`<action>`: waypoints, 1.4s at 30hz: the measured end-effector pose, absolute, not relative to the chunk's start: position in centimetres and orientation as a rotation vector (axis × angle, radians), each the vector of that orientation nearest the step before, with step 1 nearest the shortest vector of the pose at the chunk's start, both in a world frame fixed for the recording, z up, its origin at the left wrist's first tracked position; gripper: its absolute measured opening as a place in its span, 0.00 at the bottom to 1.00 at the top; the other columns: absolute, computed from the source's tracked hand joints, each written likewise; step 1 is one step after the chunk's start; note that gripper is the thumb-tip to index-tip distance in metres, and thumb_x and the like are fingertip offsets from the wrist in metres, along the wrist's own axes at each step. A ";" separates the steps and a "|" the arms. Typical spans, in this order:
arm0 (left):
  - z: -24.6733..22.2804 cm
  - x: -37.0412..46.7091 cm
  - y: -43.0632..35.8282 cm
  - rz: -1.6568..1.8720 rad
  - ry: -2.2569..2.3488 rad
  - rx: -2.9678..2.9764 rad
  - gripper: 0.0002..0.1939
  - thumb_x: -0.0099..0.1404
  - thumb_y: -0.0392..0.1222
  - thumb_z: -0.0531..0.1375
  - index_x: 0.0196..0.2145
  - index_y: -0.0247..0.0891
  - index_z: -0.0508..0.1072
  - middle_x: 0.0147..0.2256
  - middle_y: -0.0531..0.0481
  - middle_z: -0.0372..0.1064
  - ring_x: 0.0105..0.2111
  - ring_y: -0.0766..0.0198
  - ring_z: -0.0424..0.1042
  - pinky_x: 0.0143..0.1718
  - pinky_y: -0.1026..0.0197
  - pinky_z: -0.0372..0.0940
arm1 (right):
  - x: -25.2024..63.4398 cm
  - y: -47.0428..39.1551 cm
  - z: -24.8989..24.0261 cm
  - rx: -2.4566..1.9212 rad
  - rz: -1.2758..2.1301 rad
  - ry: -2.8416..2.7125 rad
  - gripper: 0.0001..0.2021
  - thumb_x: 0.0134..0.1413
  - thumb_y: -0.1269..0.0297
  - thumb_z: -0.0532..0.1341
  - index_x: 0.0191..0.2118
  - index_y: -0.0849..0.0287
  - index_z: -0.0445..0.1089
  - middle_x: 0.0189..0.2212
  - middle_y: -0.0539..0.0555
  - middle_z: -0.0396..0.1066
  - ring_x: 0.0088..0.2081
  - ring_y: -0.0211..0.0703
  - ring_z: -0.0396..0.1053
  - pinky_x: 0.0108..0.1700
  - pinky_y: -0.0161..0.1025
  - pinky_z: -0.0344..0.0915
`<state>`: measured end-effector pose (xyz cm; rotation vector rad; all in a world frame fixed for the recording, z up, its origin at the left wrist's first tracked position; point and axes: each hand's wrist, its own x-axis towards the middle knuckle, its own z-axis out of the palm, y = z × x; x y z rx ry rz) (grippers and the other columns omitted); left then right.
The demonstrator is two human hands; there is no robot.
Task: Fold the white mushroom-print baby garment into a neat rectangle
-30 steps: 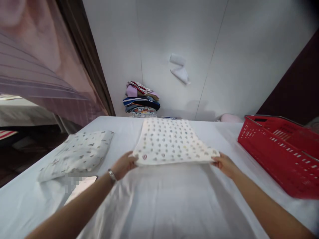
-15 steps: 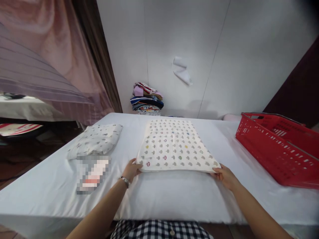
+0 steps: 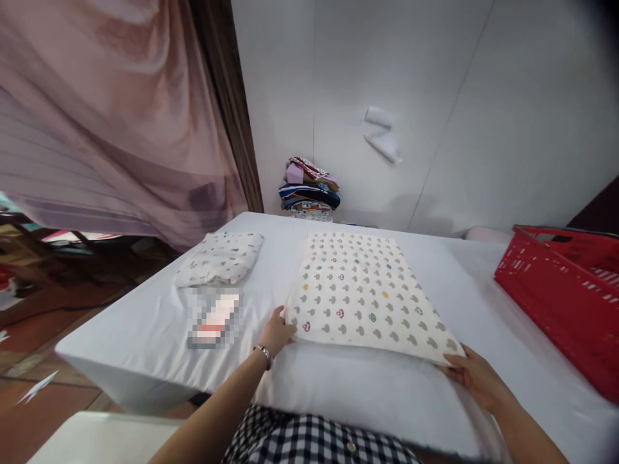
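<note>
A cream cloth (image 3: 360, 290) printed with small mushrooms lies spread on the white-covered table (image 3: 358, 374). Its near left corner is pinched by my left hand (image 3: 278, 333), which has a metal band at the wrist. My right hand (image 3: 471, 375) grips the near right corner, thumb on top and fingers underneath. The near edge runs fairly straight between the two hands. To the left rests a second pale cloth (image 3: 222, 260) with small dark prints, folded and rumpled, touched by neither hand.
A blurred-out flat item (image 3: 216, 320) lies in front of the folded cloth. On the right stands a red plastic basket (image 3: 556, 290). Stacked folded clothes (image 3: 311, 193) sit beyond the table's far edge, against the white wall. A pink curtain (image 3: 145, 116) hangs at left.
My view has swung left, so things sit further right in the picture. Both hands still hold the mushroom cloth's near corners, and the cloth looks much the same.
</note>
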<state>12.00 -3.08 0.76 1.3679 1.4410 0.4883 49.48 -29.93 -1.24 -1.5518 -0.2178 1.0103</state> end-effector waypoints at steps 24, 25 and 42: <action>-0.1 14.7 -1.2 0.143 1.190 2.632 0.33 0.63 0.55 0.50 0.60 0.34 0.55 0.63 0.40 0.44 0.64 0.50 0.40 0.61 0.42 0.38 | 41.7 -12.8 -1.0 -2.189 0.202 -1.884 0.29 0.60 0.48 0.44 0.62 0.57 0.53 0.65 0.56 0.44 0.65 0.50 0.37 0.64 0.54 0.37; -0.6 14.5 -1.1 0.137 1.202 2.612 0.34 0.63 0.57 0.49 0.61 0.34 0.54 0.64 0.40 0.43 0.64 0.50 0.39 0.62 0.42 0.37 | 42.0 -12.8 -1.6 -2.216 0.214 -1.900 0.30 0.60 0.46 0.43 0.62 0.57 0.53 0.64 0.56 0.44 0.65 0.50 0.38 0.64 0.55 0.36; 3.3 22.6 17.4 0.327 1.471 2.219 0.16 0.65 0.43 0.51 0.47 0.37 0.71 0.49 0.44 0.69 0.49 0.59 0.66 0.49 0.60 0.59 | 43.4 0.7 -0.2 -2.286 0.197 -1.844 0.33 0.61 0.46 0.39 0.65 0.60 0.44 0.66 0.57 0.37 0.66 0.49 0.33 0.63 0.54 0.35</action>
